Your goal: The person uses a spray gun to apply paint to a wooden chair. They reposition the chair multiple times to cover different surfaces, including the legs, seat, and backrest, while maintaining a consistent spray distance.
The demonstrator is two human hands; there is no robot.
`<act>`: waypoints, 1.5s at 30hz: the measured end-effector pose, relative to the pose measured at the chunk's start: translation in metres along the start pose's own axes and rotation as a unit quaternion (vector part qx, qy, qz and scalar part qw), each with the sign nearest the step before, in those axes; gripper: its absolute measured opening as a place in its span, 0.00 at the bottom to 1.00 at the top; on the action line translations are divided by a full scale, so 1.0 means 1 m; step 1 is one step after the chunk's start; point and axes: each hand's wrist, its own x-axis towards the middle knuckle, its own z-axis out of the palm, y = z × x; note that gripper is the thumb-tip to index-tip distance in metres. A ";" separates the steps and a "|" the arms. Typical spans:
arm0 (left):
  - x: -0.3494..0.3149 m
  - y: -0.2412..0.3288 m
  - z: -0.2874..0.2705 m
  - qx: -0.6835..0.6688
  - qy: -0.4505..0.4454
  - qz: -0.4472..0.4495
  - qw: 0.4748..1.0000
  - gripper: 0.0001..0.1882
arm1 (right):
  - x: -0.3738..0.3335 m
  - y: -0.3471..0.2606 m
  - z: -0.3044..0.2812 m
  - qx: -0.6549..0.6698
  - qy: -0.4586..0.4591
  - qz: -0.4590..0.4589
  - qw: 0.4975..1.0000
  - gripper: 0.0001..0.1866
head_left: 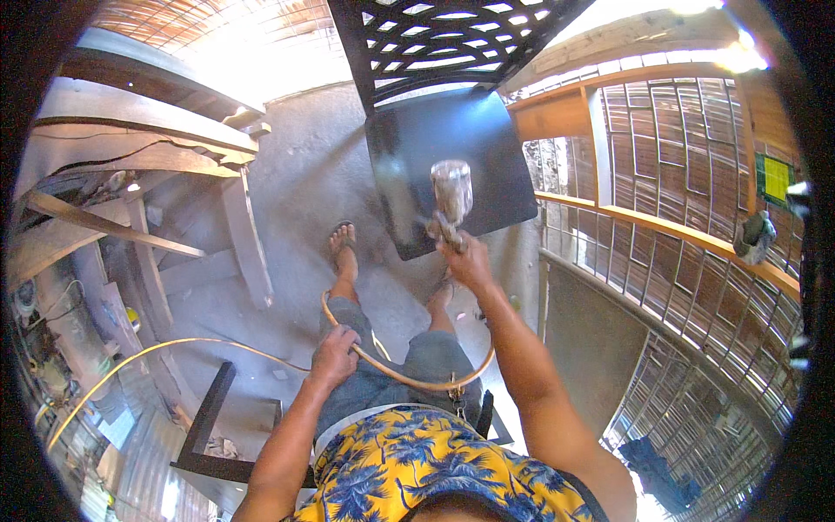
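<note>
My right hand (465,264) is closed around the handle of a spray gun (452,193) with a paint-smeared cup on top. The gun is over the seat of a black chair (496,139), whose openwork backrest (452,39) rises at the far side. Lower down, by my left thigh, my left hand (336,355) is closed on a yellow-tan air hose (417,383). From there the hose loops across my lap and up toward my right forearm; its joint with the gun is hidden.
A wooden workbench (148,130) with legs and a slanted brace stands on the left. Wooden rails and a metal grille (661,157) run along the right, a rag (754,237) on the rail. Behind me at lower left is a dark furniture frame (209,409). More hose (165,345) trails left.
</note>
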 end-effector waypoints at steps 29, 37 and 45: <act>-0.004 0.000 0.001 0.016 -0.012 0.009 1.000 0.16 | 0.016 -0.005 -0.025 0.004 0.044 -0.019 0.999 0.17; -0.003 0.017 0.013 0.000 -0.028 0.044 0.999 0.15 | -0.077 0.039 -0.035 -0.001 -0.006 0.066 0.998 0.20; -0.003 0.011 0.020 0.013 -0.028 0.043 0.999 0.16 | -0.080 0.060 -0.031 0.036 0.048 0.065 0.996 0.17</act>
